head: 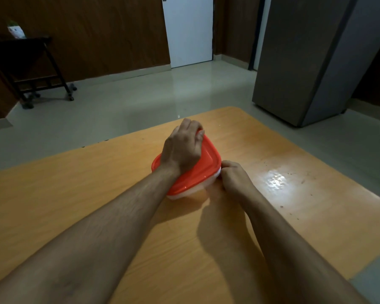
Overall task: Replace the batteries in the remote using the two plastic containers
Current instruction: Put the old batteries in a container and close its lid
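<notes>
Home room: fridge [312, 62], wooden table [97, 194].

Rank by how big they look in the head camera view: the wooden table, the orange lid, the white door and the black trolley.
1. wooden table, the nearest thing
2. white door
3. black trolley
4. orange lid, partly covered by the left hand

Door and trolley look close; both are far and cropped, so that pair is unsure.

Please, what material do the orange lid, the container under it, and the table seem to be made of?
Orange lid: probably plastic, smooth and slightly glossy, with a moulded raised rim. Container under it: likely translucent whitish plastic, since table colour shows through its wall. Table: wood-grain surface, perhaps laminate rather than solid wood; its glossy finish reflects a bright patch of light.
</notes>
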